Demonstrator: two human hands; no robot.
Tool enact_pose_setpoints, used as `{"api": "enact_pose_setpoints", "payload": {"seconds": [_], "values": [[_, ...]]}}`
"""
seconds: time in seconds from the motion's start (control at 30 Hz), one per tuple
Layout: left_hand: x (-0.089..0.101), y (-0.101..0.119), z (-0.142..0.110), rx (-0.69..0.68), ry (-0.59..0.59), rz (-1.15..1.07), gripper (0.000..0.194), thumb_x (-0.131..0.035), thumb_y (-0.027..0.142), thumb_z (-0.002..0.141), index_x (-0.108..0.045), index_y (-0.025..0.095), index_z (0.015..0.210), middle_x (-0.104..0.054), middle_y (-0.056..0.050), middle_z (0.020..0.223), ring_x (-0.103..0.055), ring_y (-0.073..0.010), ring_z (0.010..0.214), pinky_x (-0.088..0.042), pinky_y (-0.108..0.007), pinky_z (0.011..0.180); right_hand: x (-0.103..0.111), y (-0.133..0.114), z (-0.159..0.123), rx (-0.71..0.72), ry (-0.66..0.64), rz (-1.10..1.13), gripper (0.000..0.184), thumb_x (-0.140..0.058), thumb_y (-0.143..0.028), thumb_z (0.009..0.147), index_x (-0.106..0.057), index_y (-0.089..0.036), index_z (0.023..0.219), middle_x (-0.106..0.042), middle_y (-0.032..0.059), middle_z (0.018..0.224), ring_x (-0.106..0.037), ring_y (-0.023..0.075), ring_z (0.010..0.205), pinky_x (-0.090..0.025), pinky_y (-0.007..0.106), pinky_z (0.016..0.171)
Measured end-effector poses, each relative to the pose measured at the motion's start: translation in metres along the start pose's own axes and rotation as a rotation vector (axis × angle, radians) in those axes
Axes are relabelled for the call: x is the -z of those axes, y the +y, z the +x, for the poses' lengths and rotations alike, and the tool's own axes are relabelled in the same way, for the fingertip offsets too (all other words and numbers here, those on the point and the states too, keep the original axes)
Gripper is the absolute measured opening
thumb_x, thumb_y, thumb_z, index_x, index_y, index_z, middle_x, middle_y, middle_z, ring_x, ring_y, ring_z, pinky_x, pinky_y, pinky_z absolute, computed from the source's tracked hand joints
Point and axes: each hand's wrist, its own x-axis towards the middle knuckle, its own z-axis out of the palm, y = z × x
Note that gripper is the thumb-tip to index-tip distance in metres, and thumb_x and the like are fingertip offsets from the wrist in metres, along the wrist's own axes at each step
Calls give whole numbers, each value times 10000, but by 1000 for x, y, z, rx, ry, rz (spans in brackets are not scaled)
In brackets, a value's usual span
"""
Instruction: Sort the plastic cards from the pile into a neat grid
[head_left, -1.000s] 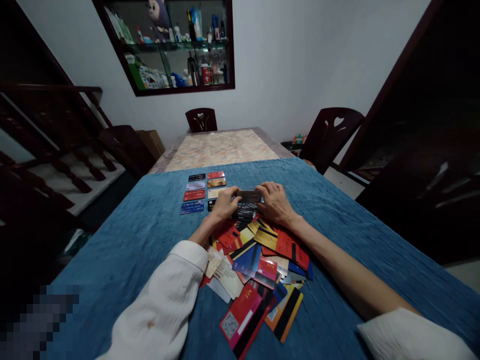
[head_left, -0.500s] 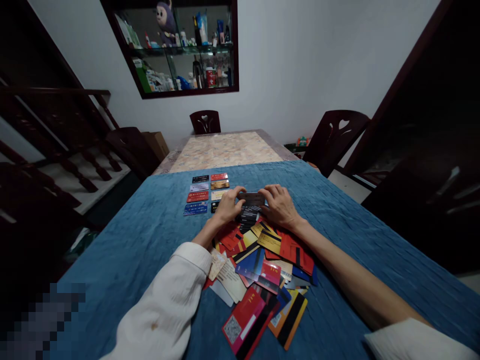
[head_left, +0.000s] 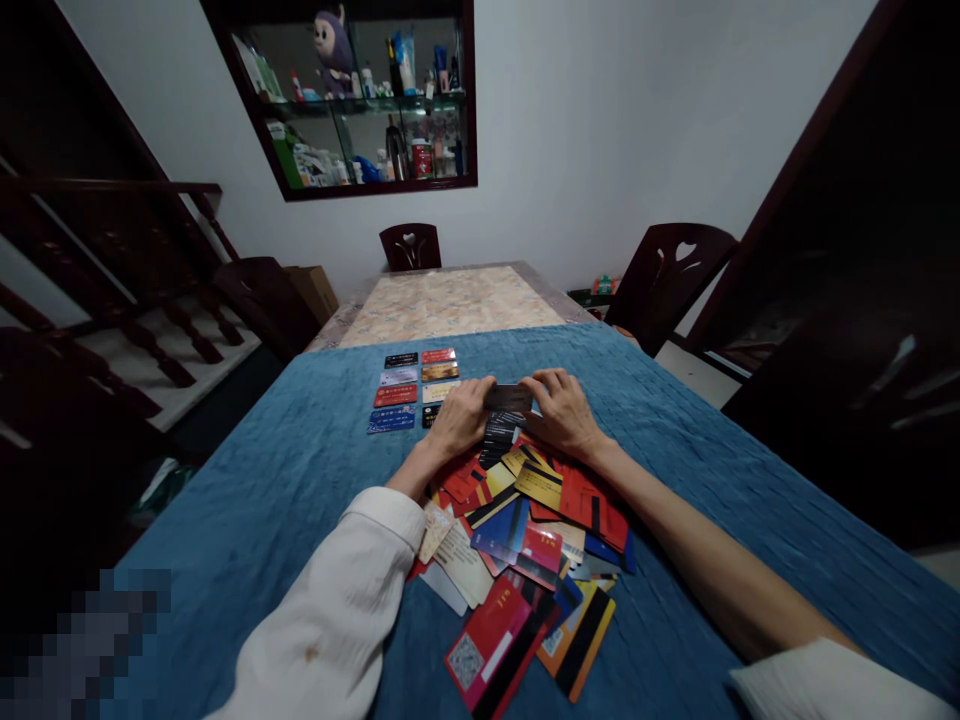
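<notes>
Between my two hands a dark card [head_left: 509,398] is held by its short ends, just above other black cards [head_left: 504,436]. My left hand [head_left: 459,415] pinches its left end, and my right hand [head_left: 564,412] grips the right end. Closer to me spreads a loose heap of plastic cards, among them a red card with a QR code [head_left: 487,645], an orange card with a black stripe [head_left: 581,635] and a blue card [head_left: 501,530]. Left of my hands several cards lie in two columns, including a blue card [head_left: 391,418] and a red card [head_left: 395,394]. My left hand partly hides the right column.
A blue cloth [head_left: 300,480] covers the near part of the table, with a beige patterned cover [head_left: 457,298] beyond. Dark wooden chairs [head_left: 675,275] stand around it. A shelf recess [head_left: 375,190] with bottles and a purple plush toy [head_left: 334,50] is in the wall.
My left fingers have shifted on the dark card and now close over its left end, and the card's face shows more plainly. The heap and the columns look the same.
</notes>
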Motion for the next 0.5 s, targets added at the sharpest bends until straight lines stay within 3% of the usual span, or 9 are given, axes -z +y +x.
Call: {"api": "enact_pose_setpoints", "payload": {"seconds": [0.5], "values": [[-3, -7, 1, -111, 102, 194, 470, -524, 66, 818, -506, 118, 1285, -554, -198, 1273, -558, -300, 1181, -503, -466, 973, 6, 0, 2, -7, -36, 32, 373, -585, -270, 864, -616, -140, 1213, -604, 158, 1185, -463, 297, 1084, -393, 380, 832]]}}
